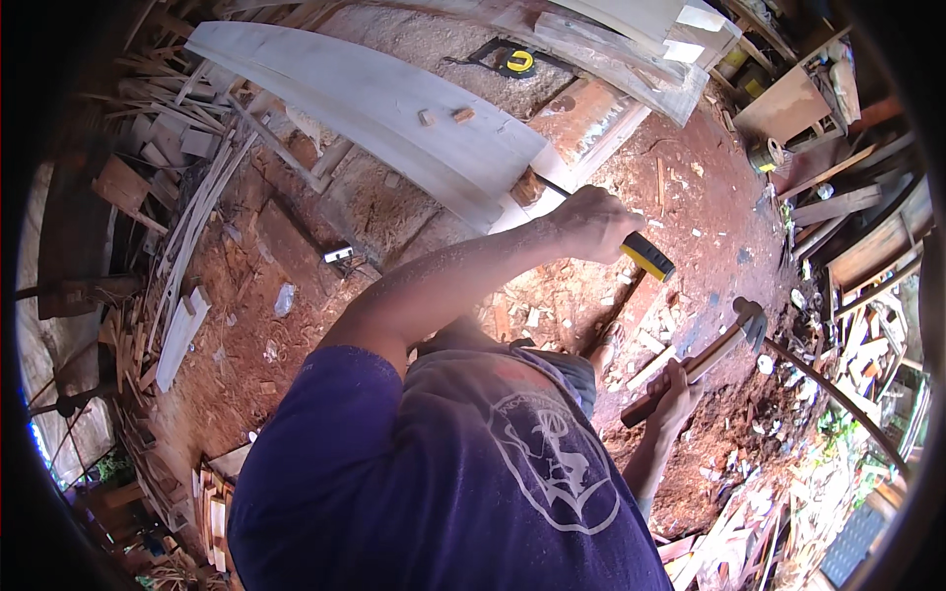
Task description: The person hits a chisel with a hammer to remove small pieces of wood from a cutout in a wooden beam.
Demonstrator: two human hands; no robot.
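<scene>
Your left hand [596, 225]'s clenched round the chisel [647, 257] by the pale board [365, 94]'s right end; your right hand [675, 396]'s gripping the hammer [711, 359], further right of that board.

Your chisel [647, 257] has a yellow-and-black handle; your hammer [717, 351], a brown one. Your shirt [443, 463] is purple-blue with a pale line emblem. At the far side, the board [365, 94] is whitish-grey; the ground [714, 167] right of it is reddish-brown.

- Head view: worn on the head, facing steeply down through a round, wide lens.
- Nearest it, the shirt [443, 473]; beyond, left hand [593, 225], right hand [675, 396] and the floor [232, 340].
</scene>
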